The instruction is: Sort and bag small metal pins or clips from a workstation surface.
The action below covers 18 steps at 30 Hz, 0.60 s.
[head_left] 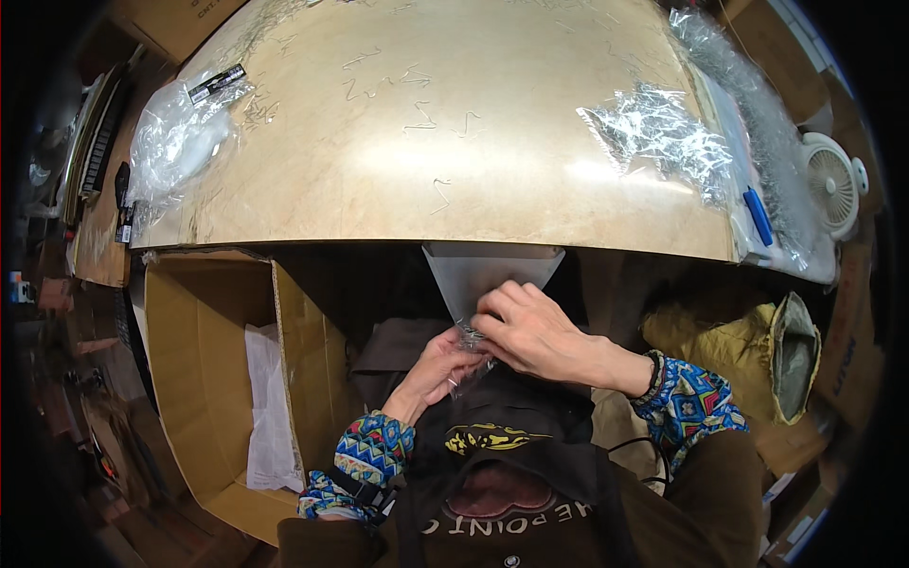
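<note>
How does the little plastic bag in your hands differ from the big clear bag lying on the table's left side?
The small bag is pinched between both hands below the table edge; the big bag lies loose on the tabletop. The small bag looks tiny and crumpled around metal bits; the big bag is puffy, with white contents. Both are clear plastic.

Both forearms enter from the lower edge, each in a patterned knit cuff. The left hand (437, 369) is palm-up, fingers curled in a pinch. The right hand (535, 327) lies above it, palm-down, fingertips meeting the left's.
</note>
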Motion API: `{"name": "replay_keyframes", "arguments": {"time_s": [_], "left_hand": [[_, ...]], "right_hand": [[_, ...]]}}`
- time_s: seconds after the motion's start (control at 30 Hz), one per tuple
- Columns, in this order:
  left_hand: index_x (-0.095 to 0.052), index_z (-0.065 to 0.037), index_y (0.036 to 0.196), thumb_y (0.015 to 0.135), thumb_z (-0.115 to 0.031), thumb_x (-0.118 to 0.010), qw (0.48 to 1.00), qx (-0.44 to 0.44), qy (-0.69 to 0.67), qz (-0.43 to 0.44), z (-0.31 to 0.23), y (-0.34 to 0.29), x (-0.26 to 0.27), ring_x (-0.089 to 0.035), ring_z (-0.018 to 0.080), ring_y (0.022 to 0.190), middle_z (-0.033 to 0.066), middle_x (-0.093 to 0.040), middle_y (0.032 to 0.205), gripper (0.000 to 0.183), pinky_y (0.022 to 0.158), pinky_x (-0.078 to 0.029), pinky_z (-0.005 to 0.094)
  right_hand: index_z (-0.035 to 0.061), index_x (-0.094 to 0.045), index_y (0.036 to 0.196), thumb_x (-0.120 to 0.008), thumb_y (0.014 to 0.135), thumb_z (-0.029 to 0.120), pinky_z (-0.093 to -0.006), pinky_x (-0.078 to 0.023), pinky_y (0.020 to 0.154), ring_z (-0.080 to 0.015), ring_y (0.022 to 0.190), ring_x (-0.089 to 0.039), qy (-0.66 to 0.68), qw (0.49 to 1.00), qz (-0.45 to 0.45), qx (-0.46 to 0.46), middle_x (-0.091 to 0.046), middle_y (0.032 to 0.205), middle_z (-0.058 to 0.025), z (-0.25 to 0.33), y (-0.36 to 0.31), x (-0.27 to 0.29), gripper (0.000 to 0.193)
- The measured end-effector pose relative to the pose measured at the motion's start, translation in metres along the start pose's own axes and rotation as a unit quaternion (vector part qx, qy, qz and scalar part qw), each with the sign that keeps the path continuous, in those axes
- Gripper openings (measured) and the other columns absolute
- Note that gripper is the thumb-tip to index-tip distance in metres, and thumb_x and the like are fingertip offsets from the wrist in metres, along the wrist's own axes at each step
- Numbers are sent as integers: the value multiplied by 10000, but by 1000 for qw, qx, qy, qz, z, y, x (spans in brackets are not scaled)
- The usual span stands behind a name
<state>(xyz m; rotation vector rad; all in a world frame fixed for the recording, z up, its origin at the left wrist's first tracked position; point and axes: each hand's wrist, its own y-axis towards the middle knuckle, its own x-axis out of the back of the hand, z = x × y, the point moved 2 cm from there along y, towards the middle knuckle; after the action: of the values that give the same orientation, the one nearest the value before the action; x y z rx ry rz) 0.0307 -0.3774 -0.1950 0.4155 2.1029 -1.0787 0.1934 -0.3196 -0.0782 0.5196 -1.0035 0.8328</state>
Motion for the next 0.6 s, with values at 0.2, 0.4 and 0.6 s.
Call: {"name": "replay_keyframes", "arguments": {"time_s": [0.2, 0.4, 0.6], "left_hand": [[-536, 7, 1135, 819, 120, -557, 999, -33, -11, 1, 7, 10, 18, -651, 160, 901, 91, -630, 1019, 337, 767, -548, 247], [-551, 2, 1165, 792, 78, -621, 992, 51, 72, 86, 10, 7, 25, -646, 154, 915, 85, -638, 1028, 387, 771, -539, 272], [-480, 22, 1295, 801, 52, -639, 992, 65, 91, 61, -5, -27, 21, -635, 185, 955, 122, -630, 1083, 520, 841, -545, 317]], "right_hand": [[-3, -618, 952, -614, 712, 118, -325, -395, 763, -237, 929, -514, 3, 999, 27, 23, -568, 987, -114, 6, -10, -21, 270], [13, -604, 1063, -668, 782, 193, -335, -391, 776, -237, 950, -516, 90, 994, 36, 41, -578, 1013, -107, 11, -19, -26, 340], [-41, -493, 1241, -707, 772, 349, -373, -435, 842, -286, 979, -524, 176, 984, -22, -24, -562, 1128, -165, 5, -23, 17, 647]]}}
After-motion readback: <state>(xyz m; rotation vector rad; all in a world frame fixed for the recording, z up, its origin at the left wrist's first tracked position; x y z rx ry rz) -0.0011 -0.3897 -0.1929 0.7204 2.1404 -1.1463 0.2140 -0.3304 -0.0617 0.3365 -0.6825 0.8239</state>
